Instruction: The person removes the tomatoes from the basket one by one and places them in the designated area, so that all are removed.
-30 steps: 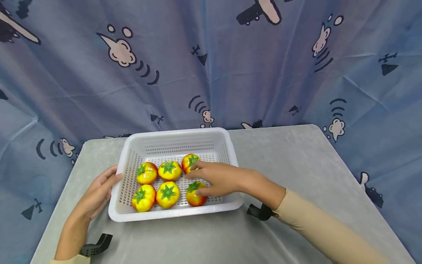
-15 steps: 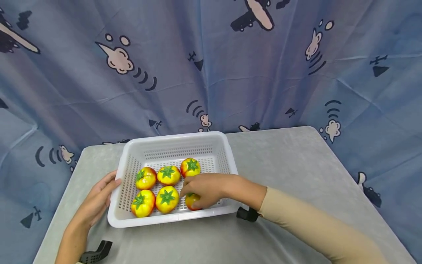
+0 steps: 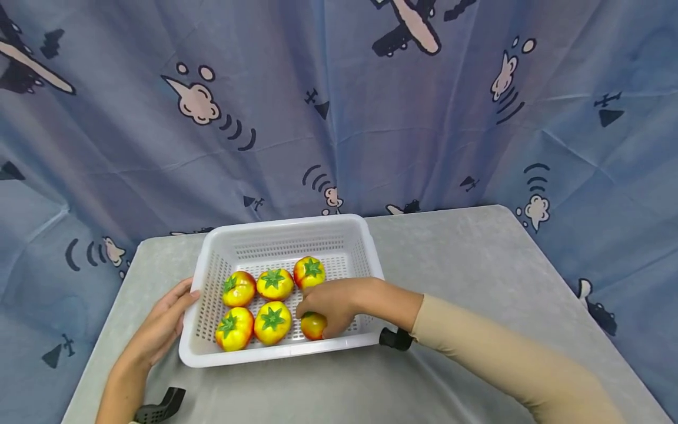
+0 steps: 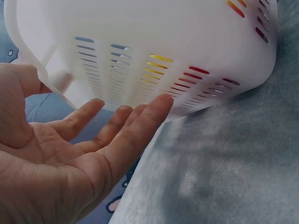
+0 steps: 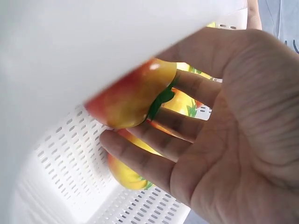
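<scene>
Your left hand [image 3: 161, 321] hooks its thumb over the left end of the white basket [image 3: 286, 351], fingers loosely extended outside it, presumably to steady it on the counter [image 3: 445, 253]. Your right hand [image 3: 337, 303], back uppermost, is curled round the near-right fruit [image 3: 312, 327] low inside, apparently for a secure hold.

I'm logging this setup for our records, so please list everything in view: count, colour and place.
Basket: 1, white, on the table.
Fruits: 6, yellow-red with green tops, inside the basket.
Table: 1, grey, under the basket.
Curtain: 1, blue with plane and cloud prints, behind the table.
Wrist devices: 2, black, one at each wrist.
Sleeve: 1 clearly visible, beige, right arm.
Left hand: 1, bare, at the basket's left rim.
Right hand: 1, bare, around the near-right fruit.
</scene>
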Demonstrator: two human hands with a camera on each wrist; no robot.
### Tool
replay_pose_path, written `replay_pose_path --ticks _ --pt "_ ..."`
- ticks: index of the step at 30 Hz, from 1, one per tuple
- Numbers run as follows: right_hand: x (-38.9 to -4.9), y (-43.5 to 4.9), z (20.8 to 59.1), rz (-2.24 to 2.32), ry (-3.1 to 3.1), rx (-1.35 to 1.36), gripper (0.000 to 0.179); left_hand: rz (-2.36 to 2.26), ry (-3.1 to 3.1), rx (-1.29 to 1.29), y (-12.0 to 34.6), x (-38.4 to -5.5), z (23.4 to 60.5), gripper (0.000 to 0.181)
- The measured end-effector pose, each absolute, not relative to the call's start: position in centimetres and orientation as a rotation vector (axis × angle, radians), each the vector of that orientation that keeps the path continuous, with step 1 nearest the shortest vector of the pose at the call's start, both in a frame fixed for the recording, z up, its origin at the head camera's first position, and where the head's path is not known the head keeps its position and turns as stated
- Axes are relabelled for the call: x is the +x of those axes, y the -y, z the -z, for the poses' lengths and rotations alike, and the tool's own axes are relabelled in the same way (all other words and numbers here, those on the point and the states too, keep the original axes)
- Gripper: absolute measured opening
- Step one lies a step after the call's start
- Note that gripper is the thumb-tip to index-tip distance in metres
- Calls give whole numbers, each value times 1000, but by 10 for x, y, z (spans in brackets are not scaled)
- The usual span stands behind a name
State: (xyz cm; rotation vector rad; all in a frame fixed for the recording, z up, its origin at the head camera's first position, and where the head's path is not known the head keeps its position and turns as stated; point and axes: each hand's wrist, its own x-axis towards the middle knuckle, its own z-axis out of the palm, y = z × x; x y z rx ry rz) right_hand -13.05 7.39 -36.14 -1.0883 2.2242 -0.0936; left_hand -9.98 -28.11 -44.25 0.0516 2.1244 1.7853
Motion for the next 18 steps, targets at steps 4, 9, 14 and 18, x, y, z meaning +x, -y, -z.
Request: replay_pose_path --ticks 4,9,14,18 --pt "-135 -73 363 98 -2191 -1095 53 -1780 -2130 37 280 -100 442 68" --pt "-138 -73 365 99 -2169 -1063 57 -1782 -2129 32 278 -101 442 67" --pt "-138 -74 364 91 -2195 -1025 57 -1784 -2127 48 278 -103 442 67" --pt "-138 -74 362 91 -2215 -1017 54 -1790 -2123 46 279 -102 443 68"
